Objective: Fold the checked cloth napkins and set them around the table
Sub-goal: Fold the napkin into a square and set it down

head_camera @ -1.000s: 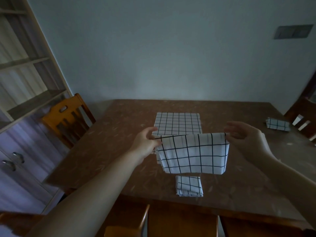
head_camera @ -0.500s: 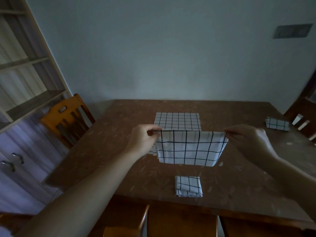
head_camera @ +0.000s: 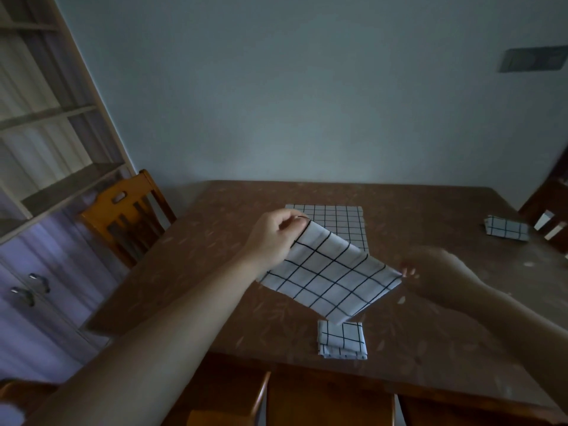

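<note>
Two hands work one half-folded napkin [head_camera: 330, 276] above mid-table, the left hand [head_camera: 274, 238] pinching its ten-o'clock corner and the blurred right hand [head_camera: 430, 273], grip unclear, at its three-o'clock corner, so the next fold needs those corners brought together.

A napkin [head_camera: 330, 272] is held above the table [head_camera: 215, 272] between the left hand [head_camera: 273, 238] at 10 o'clock and the right hand [head_camera: 436, 272] at 3 o'clock. A flat napkin [head_camera: 338, 216] is laid behind it at 12 o'clock, a folded napkin [head_camera: 342, 339] before it at 6 o'clock. Another folded napkin [head_camera: 505, 228] is set at 2 o'clock, a chair [head_camera: 123, 216] at 9 o'clock.
</note>
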A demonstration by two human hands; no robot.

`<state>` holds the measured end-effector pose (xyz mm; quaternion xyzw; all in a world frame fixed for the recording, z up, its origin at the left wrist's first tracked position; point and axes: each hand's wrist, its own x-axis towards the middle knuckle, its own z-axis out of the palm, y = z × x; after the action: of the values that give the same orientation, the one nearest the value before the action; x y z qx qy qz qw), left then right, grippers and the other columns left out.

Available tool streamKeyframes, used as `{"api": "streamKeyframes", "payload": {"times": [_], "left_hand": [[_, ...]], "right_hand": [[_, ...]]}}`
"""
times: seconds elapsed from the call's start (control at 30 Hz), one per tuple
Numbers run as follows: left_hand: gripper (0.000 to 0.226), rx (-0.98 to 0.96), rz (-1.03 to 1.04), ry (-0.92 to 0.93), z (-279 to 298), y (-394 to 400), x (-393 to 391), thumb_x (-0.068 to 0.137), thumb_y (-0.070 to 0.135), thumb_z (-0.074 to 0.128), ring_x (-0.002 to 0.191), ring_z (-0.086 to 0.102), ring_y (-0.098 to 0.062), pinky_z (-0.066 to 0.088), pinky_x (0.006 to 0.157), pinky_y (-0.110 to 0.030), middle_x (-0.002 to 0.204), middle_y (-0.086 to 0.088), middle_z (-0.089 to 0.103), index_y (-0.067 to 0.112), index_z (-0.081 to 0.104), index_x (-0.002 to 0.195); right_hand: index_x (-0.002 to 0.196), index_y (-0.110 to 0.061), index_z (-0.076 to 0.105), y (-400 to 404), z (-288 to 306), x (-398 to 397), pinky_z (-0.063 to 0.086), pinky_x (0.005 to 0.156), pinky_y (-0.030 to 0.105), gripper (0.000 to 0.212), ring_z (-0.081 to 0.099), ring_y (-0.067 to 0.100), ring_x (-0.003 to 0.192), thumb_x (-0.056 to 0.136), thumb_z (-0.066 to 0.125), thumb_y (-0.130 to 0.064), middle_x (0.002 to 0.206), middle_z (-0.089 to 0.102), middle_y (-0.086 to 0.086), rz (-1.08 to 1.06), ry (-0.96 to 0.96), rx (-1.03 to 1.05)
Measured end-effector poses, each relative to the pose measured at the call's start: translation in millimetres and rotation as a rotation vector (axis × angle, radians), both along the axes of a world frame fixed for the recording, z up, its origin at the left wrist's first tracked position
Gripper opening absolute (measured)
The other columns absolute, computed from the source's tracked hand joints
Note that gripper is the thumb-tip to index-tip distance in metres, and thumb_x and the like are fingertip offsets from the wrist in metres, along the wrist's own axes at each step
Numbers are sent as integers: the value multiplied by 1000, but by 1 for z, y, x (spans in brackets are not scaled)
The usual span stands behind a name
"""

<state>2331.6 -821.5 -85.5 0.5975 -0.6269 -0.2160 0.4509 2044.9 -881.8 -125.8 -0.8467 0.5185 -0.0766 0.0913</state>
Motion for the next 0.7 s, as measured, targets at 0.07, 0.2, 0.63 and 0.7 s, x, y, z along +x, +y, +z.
{"api": "streamKeyframes", "payload": {"times": [0.07,0.2,0.63,0.7], "left_hand": [[17,-28,-30,-73,6,0,-6,98,16,54,71,56,7,40,64,-6,81,12,65,18,70,95],[17,-56,-123,-249,12,4,-15,99,15,52,59,52,7,36,56,-7,69,18,57,12,69,97],[17,-154,176,-196,14,-5,24,97,12,53,71,55,10,36,62,-2,78,17,61,13,70,95],[18,-116,169,-189,7,-5,25,98,13,52,61,53,10,34,56,-5,73,18,58,12,69,96]], "right_hand": [[109,-29,65,1,-5,13,43,82,11,22,52,-5,92,89,61,-36,110,62,-15,125,120,17],[111,-27,65,21,16,64,46,78,17,25,60,-2,88,93,58,-42,101,63,-20,256,-319,50],[93,-21,74,20,-13,39,48,66,12,20,64,-3,72,95,57,-32,77,68,-14,218,-160,133],[90,-23,75,18,-15,28,49,66,10,16,62,-8,70,93,61,-31,75,67,-17,193,-163,105]]}}
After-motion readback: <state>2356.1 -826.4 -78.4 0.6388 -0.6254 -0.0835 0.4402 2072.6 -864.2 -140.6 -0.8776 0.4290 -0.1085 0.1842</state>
